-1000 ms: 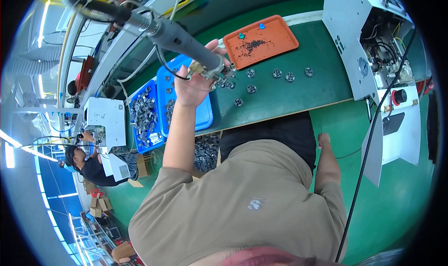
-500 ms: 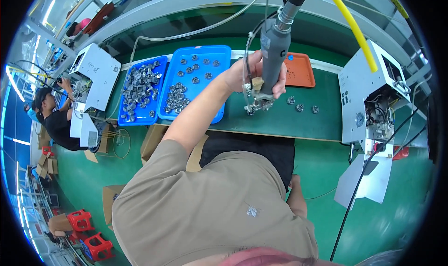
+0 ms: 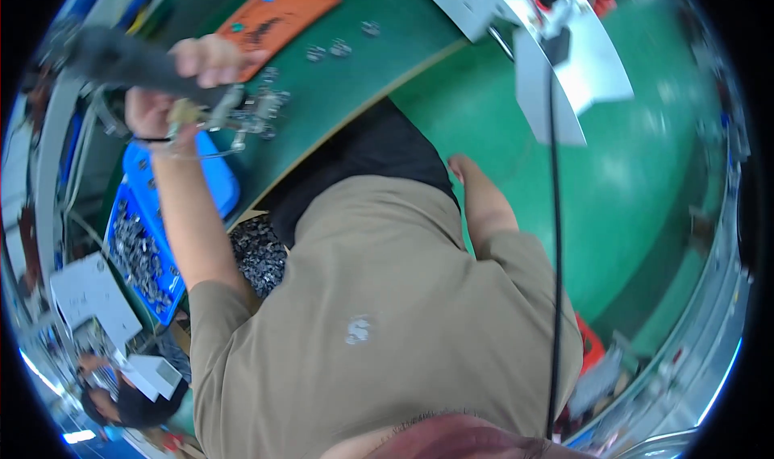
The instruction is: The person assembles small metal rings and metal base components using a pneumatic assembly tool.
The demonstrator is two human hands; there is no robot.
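Note:
My left hand (image 3: 193, 76) is closed round a thick grey cylindrical power tool (image 3: 133, 62), blurred by motion. A metal fixture (image 3: 242, 112) with thin tubing is at the tool's lower end, just above the green bench. Small round metal parts sit by that end, though blur hides whether they touch it. Farther right on the bench lie a few more metal parts (image 3: 339, 48). Down at my right side hangs my right hand (image 3: 457, 167), away from the bench; its fingers are mostly hidden.
An orange tray (image 3: 310, 4) lies behind the tool. Blue trays (image 3: 218, 173) with metal parts are left of my arm, and a box of dark parts (image 3: 260, 253) is under the bench edge. White machines stand at both sides. A black cable (image 3: 555, 217) hangs at right; another person is lower left.
The view has swung, so the bench now runs slantwise at the upper left. My left hand still grips the tool, which now lies more level in the picture. My right hand still hangs down.

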